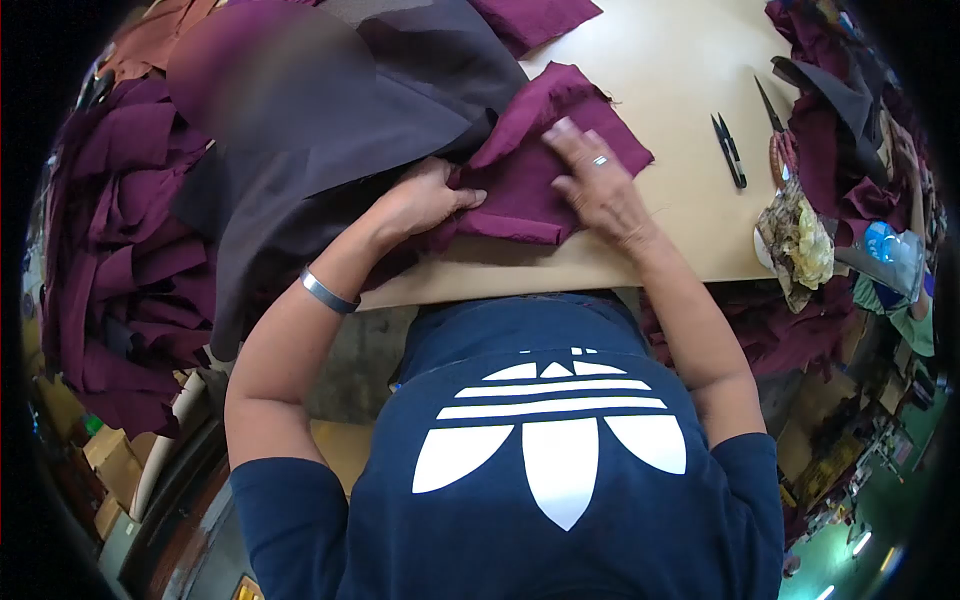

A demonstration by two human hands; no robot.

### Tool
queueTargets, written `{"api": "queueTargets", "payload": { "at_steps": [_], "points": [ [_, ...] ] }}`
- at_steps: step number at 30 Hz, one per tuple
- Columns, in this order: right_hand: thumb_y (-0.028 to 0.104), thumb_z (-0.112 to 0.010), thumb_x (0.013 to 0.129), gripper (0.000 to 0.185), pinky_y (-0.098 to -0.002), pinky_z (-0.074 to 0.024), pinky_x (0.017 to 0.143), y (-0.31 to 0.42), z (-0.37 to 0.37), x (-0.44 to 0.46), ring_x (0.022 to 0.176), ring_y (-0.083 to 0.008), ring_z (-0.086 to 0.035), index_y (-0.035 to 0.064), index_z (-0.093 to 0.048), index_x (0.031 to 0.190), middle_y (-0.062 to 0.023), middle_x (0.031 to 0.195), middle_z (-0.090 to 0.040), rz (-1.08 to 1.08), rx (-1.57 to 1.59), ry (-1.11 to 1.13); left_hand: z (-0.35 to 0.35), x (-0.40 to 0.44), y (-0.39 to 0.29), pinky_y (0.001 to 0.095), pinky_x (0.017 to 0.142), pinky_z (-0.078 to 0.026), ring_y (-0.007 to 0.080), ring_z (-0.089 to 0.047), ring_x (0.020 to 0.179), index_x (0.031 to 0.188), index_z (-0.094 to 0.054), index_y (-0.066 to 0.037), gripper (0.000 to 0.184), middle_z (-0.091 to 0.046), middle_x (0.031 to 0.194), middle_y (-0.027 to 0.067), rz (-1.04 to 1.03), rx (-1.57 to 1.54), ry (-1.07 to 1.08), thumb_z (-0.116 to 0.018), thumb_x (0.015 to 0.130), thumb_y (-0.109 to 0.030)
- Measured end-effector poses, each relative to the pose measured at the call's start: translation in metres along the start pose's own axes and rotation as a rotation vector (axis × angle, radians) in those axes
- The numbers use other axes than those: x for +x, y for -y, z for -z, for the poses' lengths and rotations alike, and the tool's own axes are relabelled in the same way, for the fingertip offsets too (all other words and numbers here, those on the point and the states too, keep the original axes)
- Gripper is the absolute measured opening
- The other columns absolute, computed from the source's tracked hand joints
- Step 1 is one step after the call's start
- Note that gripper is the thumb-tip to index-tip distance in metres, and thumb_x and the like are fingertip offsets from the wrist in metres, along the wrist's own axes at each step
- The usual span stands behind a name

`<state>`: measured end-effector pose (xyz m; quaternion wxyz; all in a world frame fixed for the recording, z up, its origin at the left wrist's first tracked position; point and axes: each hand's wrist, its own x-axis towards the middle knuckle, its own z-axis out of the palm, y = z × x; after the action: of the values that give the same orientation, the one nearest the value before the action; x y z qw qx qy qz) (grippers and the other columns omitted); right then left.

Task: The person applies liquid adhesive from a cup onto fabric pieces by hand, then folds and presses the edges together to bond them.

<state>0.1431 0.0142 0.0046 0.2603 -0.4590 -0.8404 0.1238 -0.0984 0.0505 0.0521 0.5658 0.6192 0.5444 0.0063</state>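
Observation:
A maroon fabric piece lies on the table in front of me, its lower edge folded over and its upper left part rumpled. My left hand pinches the left side of this piece between thumb and fingers, beside a large dark grey cloth. On the right, my right hand rests over the maroon piece with its fingers spread; the fingertips are slightly blurred. A ring is on one finger.
Small black thread snips and scissors lie right on the table. Nearby are a crumpled patterned cloth and a clear plastic bag. Maroon cloth is heaped at left, more fabric at far right.

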Motion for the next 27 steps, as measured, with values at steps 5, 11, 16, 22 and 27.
{"api": "queueTargets", "payload": {
  "at_steps": [5,11,16,22,27],
  "points": [
    [0.012,-0.054,0.088,0.048,-0.0381,-0.0386,0.098,-0.026,0.009,0.004,0.109,-0.0281,-0.055,0.0047,-0.039,0.133,-0.0126,0.117,-0.059,-0.171,0.082,-0.129,-0.011,-0.005,0.015,0.0361,0.081,-0.046,0.0301,-0.062,0.086,0.109,-0.056,0.006,0.043,-0.063,0.094,0.0231,-0.086,-0.068,-0.064,-0.063,0.081,-0.026],
    [0.004,-0.053,0.086,0.051,-0.0341,-0.0449,0.084,-0.002,0.031,0.07,0.096,-0.0241,-0.062,0.0091,-0.037,0.134,-0.0084,0.1,-0.066,-0.217,0.313,-0.305,-0.032,-0.063,0.016,0.0374,0.082,-0.046,0.0347,-0.061,0.091,0.11,-0.059,0.001,0.042,-0.062,0.098,0.0246,-0.071,-0.057,0.019,-0.063,0.079,-0.027],
    [0.025,-0.062,0.082,0.063,-0.0403,-0.0447,0.088,0.052,0.002,0.188,0.103,-0.0332,-0.058,0.0125,-0.033,0.136,-0.013,0.11,-0.062,0.064,0.235,-0.046,-0.052,-0.069,0.034,0.0357,0.087,-0.044,0.0323,-0.058,0.098,0.118,-0.054,0.003,0.047,-0.06,0.109,0.0243,-0.184,-0.063,-0.035,-0.061,0.081,-0.026],
    [0.05,-0.065,0.074,0.085,-0.0472,-0.0416,0.093,0.122,-0.106,0.241,0.112,-0.0391,-0.05,0.0196,-0.022,0.141,-0.0211,0.126,-0.047,0.094,0.042,0.307,-0.046,-0.072,0.024,0.0374,0.086,-0.044,0.0345,-0.057,0.1,0.116,-0.056,-0.002,0.044,-0.059,0.109,0.025,-0.059,-0.135,0.072,-0.058,0.083,-0.031],
    [-0.002,-0.051,0.074,0.082,-0.0498,-0.0467,0.079,0.185,-0.12,0.203,0.088,-0.0405,-0.06,0.0241,-0.015,0.142,-0.0232,0.106,-0.055,0.225,0.122,0.691,-0.05,-0.078,0.037,0.0383,0.089,-0.042,0.0322,-0.056,0.104,0.117,-0.055,-0.002,0.039,-0.06,0.111,0.0216,-0.284,-0.187,-0.021,-0.051,0.089,-0.028]
  ]
}}
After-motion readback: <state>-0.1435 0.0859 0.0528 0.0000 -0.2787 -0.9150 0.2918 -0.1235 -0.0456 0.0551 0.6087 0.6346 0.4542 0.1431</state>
